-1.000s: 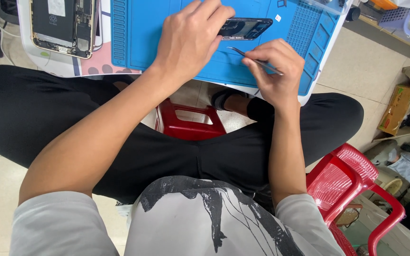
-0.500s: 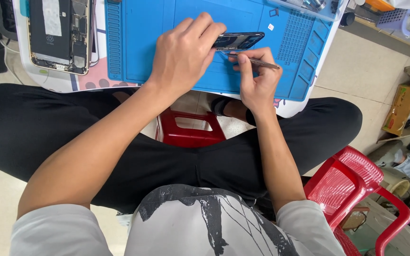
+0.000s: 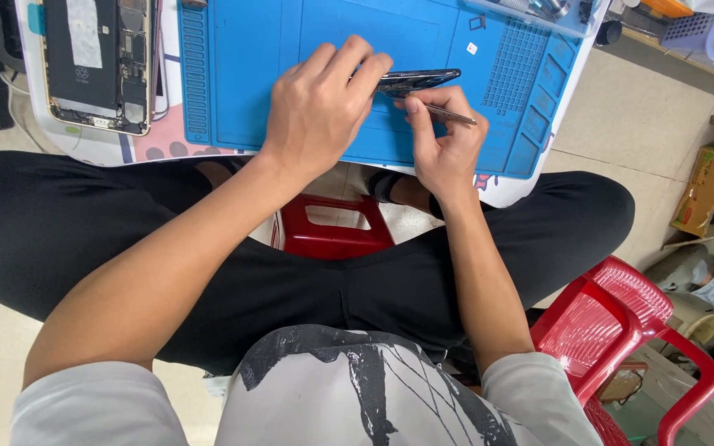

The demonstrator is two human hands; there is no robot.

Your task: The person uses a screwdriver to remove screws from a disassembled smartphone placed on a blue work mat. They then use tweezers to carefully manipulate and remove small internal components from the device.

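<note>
My left hand rests on the blue work mat, its fingertips pinching the near end of a thin dark phone part that is tilted on its edge. My right hand holds slim metal tweezers like a pen, just below that dark part, with the tips under my thumb and hidden. Both hands sit close together at the mat's middle right.
An opened phone with its battery and boards showing lies left of the mat on a white tray. Small parts sit in the mat's top-right compartments. A red stool is between my legs, a red plastic chair at right, a cardboard box far right.
The view has shifted so the mat sits lower in frame. My hands have drawn closer together, and the dark part has tipped from lying flat onto its edge.
</note>
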